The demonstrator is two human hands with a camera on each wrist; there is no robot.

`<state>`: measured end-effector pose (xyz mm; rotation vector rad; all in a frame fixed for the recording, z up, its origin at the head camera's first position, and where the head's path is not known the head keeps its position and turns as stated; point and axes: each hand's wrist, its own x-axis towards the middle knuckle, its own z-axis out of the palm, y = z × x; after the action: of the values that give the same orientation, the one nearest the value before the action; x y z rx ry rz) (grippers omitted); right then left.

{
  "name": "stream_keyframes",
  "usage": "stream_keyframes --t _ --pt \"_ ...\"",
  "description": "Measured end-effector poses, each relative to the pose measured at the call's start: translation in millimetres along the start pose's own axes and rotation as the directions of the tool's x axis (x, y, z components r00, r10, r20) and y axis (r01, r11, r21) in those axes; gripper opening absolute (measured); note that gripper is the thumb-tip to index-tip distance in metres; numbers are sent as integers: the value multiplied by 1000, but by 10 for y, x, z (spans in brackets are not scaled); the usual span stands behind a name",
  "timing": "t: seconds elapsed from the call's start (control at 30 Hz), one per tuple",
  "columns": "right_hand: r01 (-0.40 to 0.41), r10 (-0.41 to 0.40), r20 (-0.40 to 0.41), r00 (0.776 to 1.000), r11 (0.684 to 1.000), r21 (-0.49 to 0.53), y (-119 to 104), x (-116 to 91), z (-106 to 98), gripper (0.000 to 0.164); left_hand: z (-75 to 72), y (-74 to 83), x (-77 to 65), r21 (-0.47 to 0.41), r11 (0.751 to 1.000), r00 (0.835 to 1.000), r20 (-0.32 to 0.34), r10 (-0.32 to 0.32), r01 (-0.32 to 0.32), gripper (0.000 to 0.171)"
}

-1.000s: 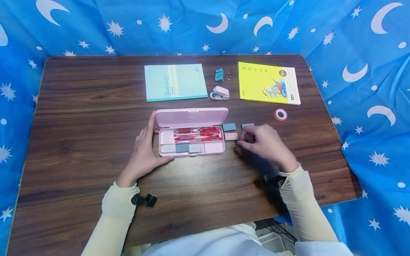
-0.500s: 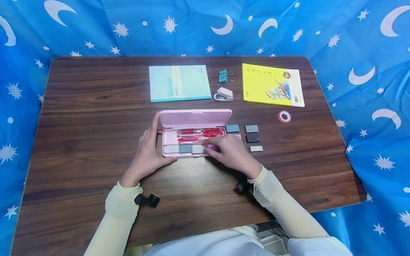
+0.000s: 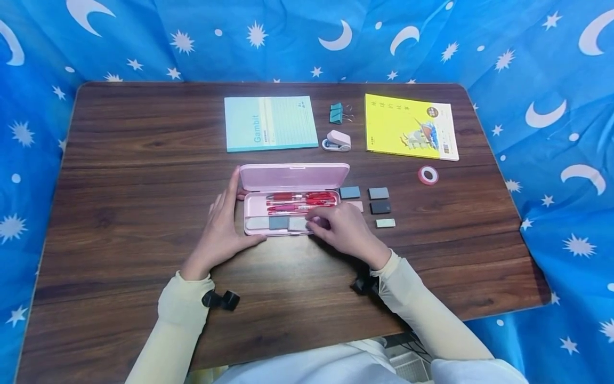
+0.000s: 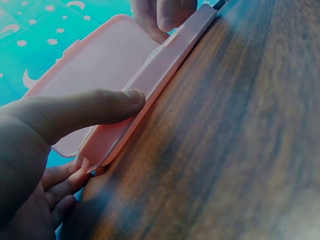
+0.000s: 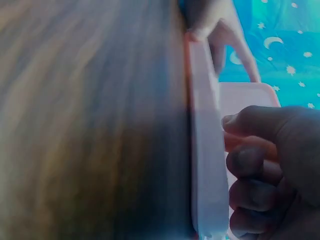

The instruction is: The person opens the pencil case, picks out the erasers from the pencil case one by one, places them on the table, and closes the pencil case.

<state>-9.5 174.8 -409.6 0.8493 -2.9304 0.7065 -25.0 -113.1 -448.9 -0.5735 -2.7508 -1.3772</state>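
Note:
A pink pencil case (image 3: 254, 204) lies on the table with its lid (image 3: 295, 178) raised. Red pens (image 3: 301, 202) fill its upper section. In the lower section are a white eraser (image 3: 257, 223), a blue-grey eraser (image 3: 279, 223) and another white eraser (image 3: 296, 224). My left hand (image 3: 221, 229) holds the case's left end, thumb along the front wall and fingers at the end and back. My right hand (image 3: 342, 226) pinches the right end of the second white eraser, its contact partly hidden. In the right wrist view the right fingers (image 5: 252, 192) are curled beside the case's front wall.
Right of the case lie a blue eraser (image 3: 349, 192), a grey eraser (image 3: 378, 193), a black eraser (image 3: 380, 207), a green eraser (image 3: 385, 223) and a half-hidden pink eraser (image 3: 357, 205). Behind are a notebook (image 3: 271, 124), binder clip (image 3: 336, 113), stapler (image 3: 337, 141), yellow book (image 3: 410, 127) and tape roll (image 3: 428, 175).
My right hand has moved left from the loose erasers to the case's lower section, uncovering the black and green erasers. The left hand keeps its hold on the case.

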Motion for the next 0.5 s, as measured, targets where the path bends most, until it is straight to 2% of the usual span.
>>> stream_keyframes --t 0.2,0.4,0.5 --pt "4 -1 32 1000 993 -122 -43 16 -9 21 1 7 1 1 1000 1000 -2 6 -6 147" --pt "-3 14 72 997 989 -148 -75 60 -18 19 2 8 5 0 1000 1000 3 -2 2 147" --pt "-18 28 82 996 993 -116 -87 75 -14 17 1 8 5 -3 1000 1000 3 -6 6 147"
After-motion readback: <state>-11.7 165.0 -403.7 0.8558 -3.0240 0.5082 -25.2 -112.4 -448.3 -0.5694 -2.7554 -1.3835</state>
